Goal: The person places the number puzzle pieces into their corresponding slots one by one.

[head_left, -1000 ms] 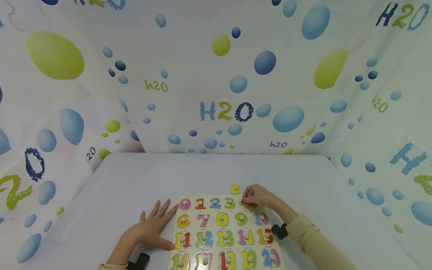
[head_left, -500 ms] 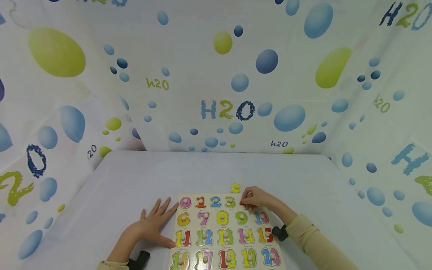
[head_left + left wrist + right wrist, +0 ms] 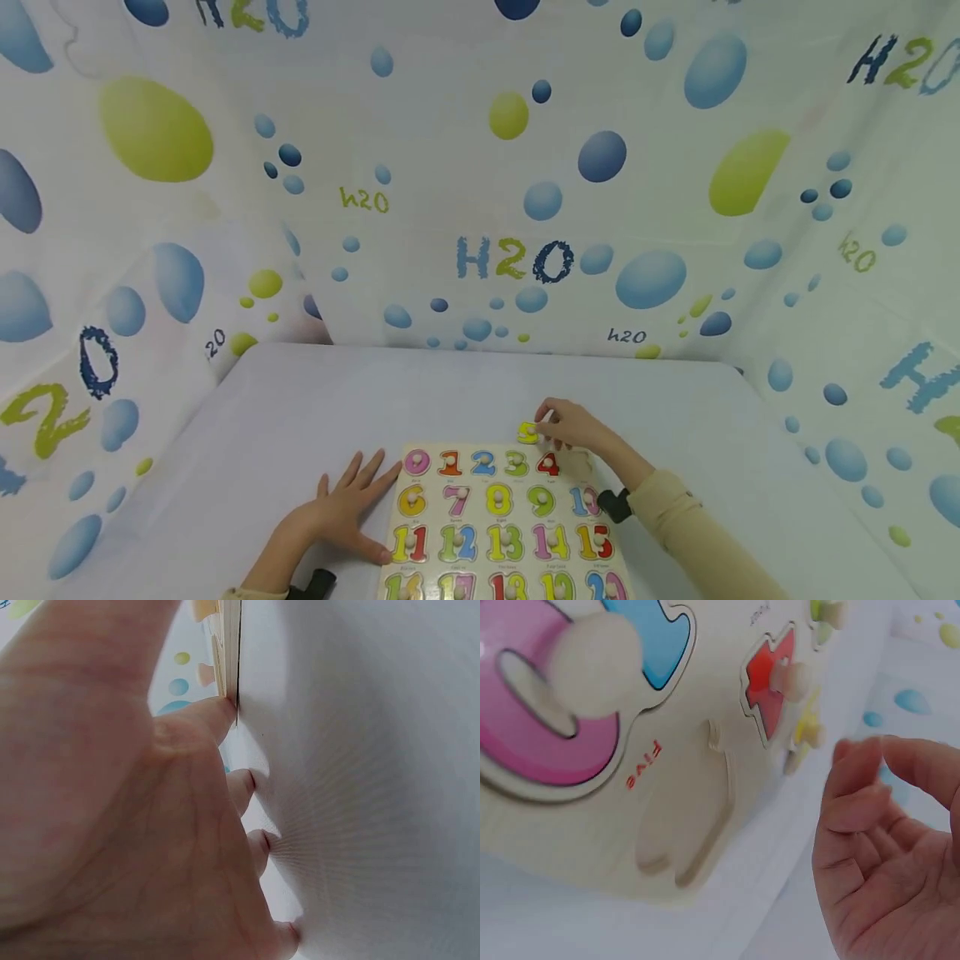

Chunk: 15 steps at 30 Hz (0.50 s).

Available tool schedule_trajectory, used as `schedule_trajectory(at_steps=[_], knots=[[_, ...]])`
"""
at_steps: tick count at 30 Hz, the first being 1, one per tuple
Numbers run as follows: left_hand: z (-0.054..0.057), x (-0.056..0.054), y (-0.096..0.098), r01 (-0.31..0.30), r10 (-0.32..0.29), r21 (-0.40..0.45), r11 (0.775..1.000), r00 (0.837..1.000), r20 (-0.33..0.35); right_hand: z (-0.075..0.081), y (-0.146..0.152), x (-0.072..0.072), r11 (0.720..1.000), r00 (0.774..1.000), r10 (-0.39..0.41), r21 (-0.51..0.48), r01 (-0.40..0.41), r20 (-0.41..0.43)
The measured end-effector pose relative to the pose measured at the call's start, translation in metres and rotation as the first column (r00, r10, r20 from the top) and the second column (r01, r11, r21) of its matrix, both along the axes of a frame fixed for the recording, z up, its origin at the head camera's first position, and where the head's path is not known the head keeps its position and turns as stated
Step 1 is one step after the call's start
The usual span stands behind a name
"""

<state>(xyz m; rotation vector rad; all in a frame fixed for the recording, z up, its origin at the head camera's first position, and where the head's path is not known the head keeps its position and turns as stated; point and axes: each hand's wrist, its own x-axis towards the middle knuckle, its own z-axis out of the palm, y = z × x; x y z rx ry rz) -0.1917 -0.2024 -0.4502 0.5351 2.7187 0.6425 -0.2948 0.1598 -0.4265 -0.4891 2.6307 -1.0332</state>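
Note:
A wooden number puzzle board [image 3: 397, 500] with knobbed pieces lies on the table. My left hand [image 3: 333, 510] is spread flat beside its left edge, thumb and a finger touching the board. In the left wrist view, fingertips [image 3: 241, 791] press the white cloth. My right hand [image 3: 573, 425] is beyond the board's far right corner, beside the yellow number 5 piece [image 3: 528, 432], its fingers loosely bent and nothing visible between them. The red number 4 piece [image 3: 769, 686] sits in its recess. The recess labelled "Five" [image 3: 694, 810] is bare.
White cloth [image 3: 420, 392] covers the table around the board. Patterned sheets [image 3: 420, 142] with blue and green drops stand behind and at both sides. Dark wrist mounts [image 3: 615, 506] show at both wrists. Pieces such as the pink and blue 10 [image 3: 536, 712] have round wooden knobs.
My right hand has let go of the red number 4 piece, which now lies in its recess, and moved up towards the yellow 5. The left hand stays put. The head view has shifted slightly.

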Motion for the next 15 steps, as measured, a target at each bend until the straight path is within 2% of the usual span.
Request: schedule_trajectory(at_steps=[9,15], knots=[[0.0,0.005,-0.001,-0.007,0.008,-0.015,1.0,1.0,0.021,-0.018,-0.019,-0.014,0.999,0.999,0.017,0.038,-0.016,-0.047],[0.005,0.005,-0.002,0.002,-0.002,-0.004,1.0,1.0,0.011,-0.012,0.0,-0.02,0.999,0.995,0.047,-0.021,-0.049,-0.087]])
